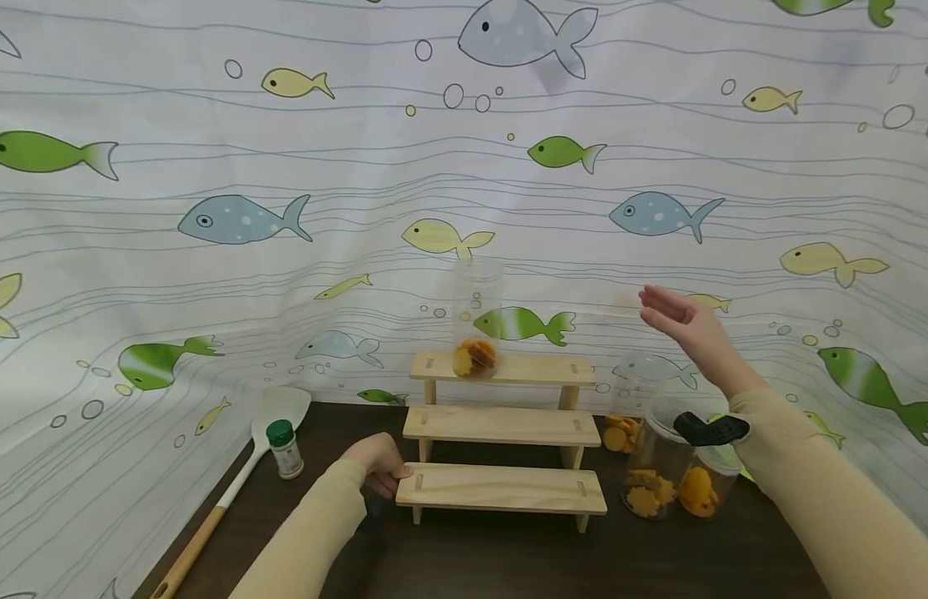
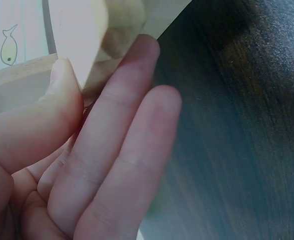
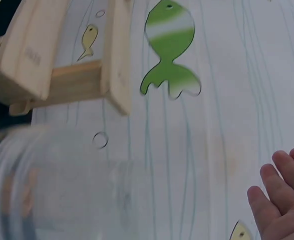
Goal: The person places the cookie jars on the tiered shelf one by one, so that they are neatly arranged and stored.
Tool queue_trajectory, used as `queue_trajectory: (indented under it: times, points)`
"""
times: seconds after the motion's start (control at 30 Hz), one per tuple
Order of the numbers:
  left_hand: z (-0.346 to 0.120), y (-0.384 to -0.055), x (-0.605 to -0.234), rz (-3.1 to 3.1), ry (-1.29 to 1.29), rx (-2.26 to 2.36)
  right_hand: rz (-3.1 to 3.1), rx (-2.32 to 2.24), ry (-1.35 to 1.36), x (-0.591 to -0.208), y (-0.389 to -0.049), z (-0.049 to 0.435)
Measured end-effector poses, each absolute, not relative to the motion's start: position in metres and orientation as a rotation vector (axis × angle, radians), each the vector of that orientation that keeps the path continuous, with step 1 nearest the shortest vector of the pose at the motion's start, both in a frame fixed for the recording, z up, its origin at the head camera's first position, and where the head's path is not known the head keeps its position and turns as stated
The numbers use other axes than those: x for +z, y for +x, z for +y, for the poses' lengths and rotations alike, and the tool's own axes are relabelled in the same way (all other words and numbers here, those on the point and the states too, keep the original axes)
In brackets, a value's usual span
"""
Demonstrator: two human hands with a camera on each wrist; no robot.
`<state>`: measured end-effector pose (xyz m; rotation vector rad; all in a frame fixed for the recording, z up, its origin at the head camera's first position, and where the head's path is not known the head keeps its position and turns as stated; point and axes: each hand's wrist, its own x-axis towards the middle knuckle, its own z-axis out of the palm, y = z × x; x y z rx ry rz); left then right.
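At the left end of the lowest board of a three-tier wooden stand [image 1: 501, 487], my left hand [image 1: 377, 460] pinches the board's corner. The left wrist view shows the thumb against the pale wood [image 2: 79, 32], with two fingers extended along its other side. My right hand [image 1: 684, 324] is raised in the air with straight fingers, holding nothing. Below it stand a clear jar [image 1: 662, 453] of orange pieces, a shorter jar [image 1: 707, 482] and another clear jar [image 1: 623, 420]. On the stand's top board sits a tall clear jar [image 1: 476, 312] with similar pieces at its bottom.
To the left, a green-capped shaker bottle [image 1: 285, 453] stands beside a white spatula [image 1: 246, 466] with a wooden handle. A fish-print sheet [image 1: 404, 150] hangs behind and along both sides of the dark table [image 1: 464, 561]. A black band [image 1: 711, 429] is on the right wrist.
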<state>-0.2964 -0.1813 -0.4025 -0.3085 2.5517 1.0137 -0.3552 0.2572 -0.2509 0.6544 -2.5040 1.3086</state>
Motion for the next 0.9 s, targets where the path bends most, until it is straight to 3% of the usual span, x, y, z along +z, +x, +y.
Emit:
queue_trajectory:
  times: [0.4,0.9]
  points:
    - [-0.183,-0.295,-0.402,2.559,-0.297,1.032,-2.631,1.291,0.554,-0.293,-0.356,0.313]
    - [-0.184,-0.297,-0.404,2.553,-0.286,1.025,-2.701,1.268,0.431,-0.328,-0.377,0.332]
